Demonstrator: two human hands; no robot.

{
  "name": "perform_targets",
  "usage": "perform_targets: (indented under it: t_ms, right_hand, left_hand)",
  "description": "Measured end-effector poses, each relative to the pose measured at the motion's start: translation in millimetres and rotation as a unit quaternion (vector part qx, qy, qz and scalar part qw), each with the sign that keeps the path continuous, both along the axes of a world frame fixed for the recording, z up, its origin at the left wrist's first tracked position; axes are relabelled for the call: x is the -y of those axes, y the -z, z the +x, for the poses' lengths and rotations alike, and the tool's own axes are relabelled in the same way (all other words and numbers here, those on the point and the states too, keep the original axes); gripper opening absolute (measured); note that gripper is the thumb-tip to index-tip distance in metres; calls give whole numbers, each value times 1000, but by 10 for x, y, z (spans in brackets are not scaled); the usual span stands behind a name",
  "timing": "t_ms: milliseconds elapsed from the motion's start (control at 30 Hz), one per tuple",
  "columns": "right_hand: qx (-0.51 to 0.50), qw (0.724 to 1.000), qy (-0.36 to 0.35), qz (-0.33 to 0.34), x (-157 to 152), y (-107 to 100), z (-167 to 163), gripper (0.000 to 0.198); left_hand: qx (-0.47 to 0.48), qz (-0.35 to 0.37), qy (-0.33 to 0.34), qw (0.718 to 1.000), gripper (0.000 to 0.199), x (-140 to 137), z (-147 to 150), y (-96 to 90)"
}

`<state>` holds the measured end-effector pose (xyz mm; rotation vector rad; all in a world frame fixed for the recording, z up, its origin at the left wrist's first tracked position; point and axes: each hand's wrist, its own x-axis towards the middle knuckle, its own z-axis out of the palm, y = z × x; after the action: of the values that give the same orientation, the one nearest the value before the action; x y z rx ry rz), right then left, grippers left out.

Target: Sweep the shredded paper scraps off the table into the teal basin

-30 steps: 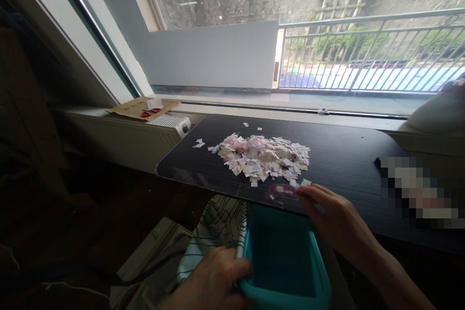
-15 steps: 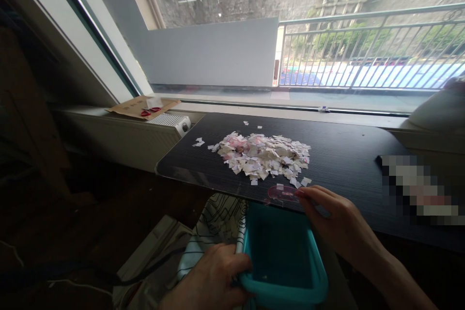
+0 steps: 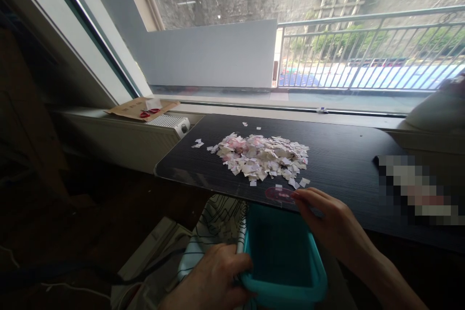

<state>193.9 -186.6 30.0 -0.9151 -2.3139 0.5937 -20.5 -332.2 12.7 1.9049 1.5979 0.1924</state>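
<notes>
My left hand [image 3: 221,273] is closed around the near left rim of a teal plastic bin [image 3: 319,271], beside a black-and-white striped fabric bag [image 3: 207,225] with pale scraps inside. At the table's front edge, the fingertips of my right hand [image 3: 323,206] are pinched at the right end of a flat, see-through pinkish oval piece [image 3: 272,195]. One small paper square [image 3: 278,187] lies at its upper edge. Just beyond is a wide heap of cut paper scraps [image 3: 265,155], mostly white with some pink, on the dark tabletop [image 3: 334,155]. The bin's visible inside is dark.
Loose scraps [image 3: 198,143] lie left of the heap. Red-handled scissors [image 3: 149,113] rest on brown cardboard [image 3: 127,109] by a white heater [image 3: 170,122] at left. A blurred-out object [image 3: 414,186] lies at the table's right. A window and railing [image 3: 363,53] stand behind.
My right hand and the pinkish piece have shifted very slightly left, along with a small shift of the whole view. My left hand keeps its hold on the bin.
</notes>
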Motion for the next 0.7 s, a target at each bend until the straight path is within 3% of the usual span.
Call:
perform_targets:
  t_ms: [100, 267, 367, 500, 700]
  right_hand:
    - [-11, 1000, -6, -4, -11, 7, 47, 19]
    - [-37, 994, 100, 35, -115, 98, 188, 19]
    - [-46, 990, 130, 32, -146, 205, 211, 22]
    - [-71, 989, 125, 40, -89, 312, 147, 25]
    - [-89, 990, 96, 58, 13, 311, 89, 24]
  left_hand:
    - [-24, 13, 14, 1000, 13, 5, 36, 20]
    - [-67, 0, 132, 989, 18, -33, 199, 118]
    - [-91, 13, 168, 981, 18, -87, 298, 155]
    - [-100, 62, 170, 978, 24, -140, 408, 145]
    - [-123, 95, 157, 975, 29, -200, 516, 104]
